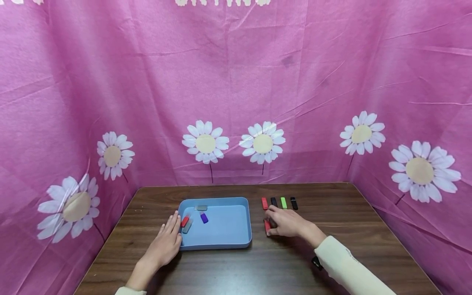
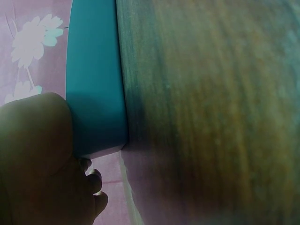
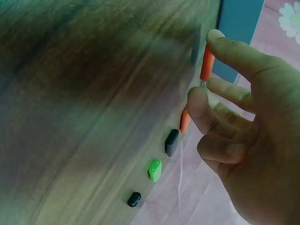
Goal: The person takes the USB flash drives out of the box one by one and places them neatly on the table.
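Observation:
My right hand [image 1: 287, 222] pinches a red USB flash drive [image 1: 267, 226] between thumb and fingers, right of the tray. In the right wrist view, a short metal end shows on this red drive [image 3: 207, 64], beside the fingertips. My left hand [image 1: 164, 244] lies with fairly straight fingers against the left side of the blue tray [image 1: 236, 245]. Inside the tray, toward its left, are a red drive [image 1: 185, 221], a purple drive [image 1: 204, 218] and two grey drives, one near the back wall [image 1: 201, 208] and one by the left wall [image 1: 187, 227].
Behind my right hand, a row on the wooden table [image 1: 221, 270] holds a red drive [image 1: 264, 203], a black drive [image 1: 273, 201], a green drive [image 1: 283, 203] and another black drive [image 1: 293, 203]. A small black object [image 1: 316, 263] lies by the right sleeve. Pink flowered cloth [image 1: 236, 82] surrounds the table.

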The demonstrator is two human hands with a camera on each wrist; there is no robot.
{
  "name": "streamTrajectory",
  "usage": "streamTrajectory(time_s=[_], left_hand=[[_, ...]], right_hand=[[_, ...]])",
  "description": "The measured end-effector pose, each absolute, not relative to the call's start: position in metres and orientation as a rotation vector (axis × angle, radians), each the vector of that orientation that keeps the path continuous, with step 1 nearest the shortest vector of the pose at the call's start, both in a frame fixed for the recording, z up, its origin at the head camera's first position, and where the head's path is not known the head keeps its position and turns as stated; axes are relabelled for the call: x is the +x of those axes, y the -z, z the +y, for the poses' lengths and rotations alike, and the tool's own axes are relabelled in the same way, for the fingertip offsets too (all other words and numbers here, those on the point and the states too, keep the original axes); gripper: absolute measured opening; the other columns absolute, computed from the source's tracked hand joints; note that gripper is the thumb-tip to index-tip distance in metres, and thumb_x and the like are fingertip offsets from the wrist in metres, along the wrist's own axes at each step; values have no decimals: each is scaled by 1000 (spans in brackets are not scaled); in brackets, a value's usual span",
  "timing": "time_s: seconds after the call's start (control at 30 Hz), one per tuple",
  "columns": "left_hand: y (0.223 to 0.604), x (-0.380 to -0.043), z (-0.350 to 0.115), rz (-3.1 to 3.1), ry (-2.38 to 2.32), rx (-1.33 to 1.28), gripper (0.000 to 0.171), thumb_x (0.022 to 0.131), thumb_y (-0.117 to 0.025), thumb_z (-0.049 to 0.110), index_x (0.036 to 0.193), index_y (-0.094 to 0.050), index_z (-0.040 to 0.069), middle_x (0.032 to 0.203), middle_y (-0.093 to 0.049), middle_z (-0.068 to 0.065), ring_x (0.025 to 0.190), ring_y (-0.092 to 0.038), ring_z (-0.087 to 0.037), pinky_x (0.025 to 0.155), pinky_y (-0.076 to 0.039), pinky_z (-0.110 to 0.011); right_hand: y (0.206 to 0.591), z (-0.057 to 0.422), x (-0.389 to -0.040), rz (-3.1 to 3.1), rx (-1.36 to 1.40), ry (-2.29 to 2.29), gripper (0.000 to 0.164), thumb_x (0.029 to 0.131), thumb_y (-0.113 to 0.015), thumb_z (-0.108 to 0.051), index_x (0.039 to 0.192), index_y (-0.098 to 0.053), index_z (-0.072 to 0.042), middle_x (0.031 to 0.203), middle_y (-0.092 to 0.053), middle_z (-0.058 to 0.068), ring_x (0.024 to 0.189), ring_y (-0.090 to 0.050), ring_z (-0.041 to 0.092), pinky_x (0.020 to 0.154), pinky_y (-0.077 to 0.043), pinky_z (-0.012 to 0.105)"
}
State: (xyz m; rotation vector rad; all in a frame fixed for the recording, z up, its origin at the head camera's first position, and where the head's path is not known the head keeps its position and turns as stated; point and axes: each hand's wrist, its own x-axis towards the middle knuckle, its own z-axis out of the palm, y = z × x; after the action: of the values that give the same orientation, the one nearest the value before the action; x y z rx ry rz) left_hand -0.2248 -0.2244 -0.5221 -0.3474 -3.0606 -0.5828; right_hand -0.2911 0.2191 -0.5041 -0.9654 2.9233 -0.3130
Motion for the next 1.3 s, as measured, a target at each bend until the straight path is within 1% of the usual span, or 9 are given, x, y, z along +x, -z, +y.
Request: streamTrajectory(time_s=[0.17,0.33,0.53,0.73,1.0,1.3], left_hand=[[521,-224,-223,-3051,589,-353,62,110,-48,16,162,-31,-11,175,-21,-27,162,-22,-48,129,-22,-67],[521,-224,-223,-3042,584,-356,61,110,-48,16,162,-32,-11,175,-22,-27,162,-23,-48,129,-23,-67],[523,-225,-225,-3062,593,-345,62,110,-47,17,163,-28,-11,176,-19,-26,162,-21,-48,130,-20,-67],[524,-225,-225,-3064,596,-343,62,110,-46,17,163,-28,-11,176,-18,-27,162,-20,-48,130,-19,-67],[525,-225,-224,-3068,590,-342,62,110,-46,17,163,-29,-11,176,-18,-26,162,-21,-48,130,-20,-67],[524,-225,-224,-3069,593,-351,62,110,-47,17,163,-28,-11,176,-18,-27,162,-20,-48,130,-20,-67]], right_hand=[[506,219,-290,2891,-939,342,49,88,-87,-41,125,-69,-14,102,-52,-7,71,-48,6,59,-40,25],[506,219,-289,2876,-915,359,53,88,-86,-41,129,-68,-13,108,-54,-5,73,-49,8,61,-41,27],[506,220,-288,2890,-921,347,50,88,-86,-38,128,-69,-13,107,-55,-5,73,-49,8,61,-41,27],[505,219,-286,2894,-931,340,51,89,-86,-38,129,-69,-12,108,-55,-5,72,-48,7,60,-40,27],[506,221,-286,2896,-904,338,54,89,-86,-38,132,-68,-11,115,-56,-4,75,-50,9,64,-43,29],[509,223,-286,2917,-940,319,52,89,-85,-39,129,-69,-11,114,-57,-3,75,-51,8,64,-46,31]])
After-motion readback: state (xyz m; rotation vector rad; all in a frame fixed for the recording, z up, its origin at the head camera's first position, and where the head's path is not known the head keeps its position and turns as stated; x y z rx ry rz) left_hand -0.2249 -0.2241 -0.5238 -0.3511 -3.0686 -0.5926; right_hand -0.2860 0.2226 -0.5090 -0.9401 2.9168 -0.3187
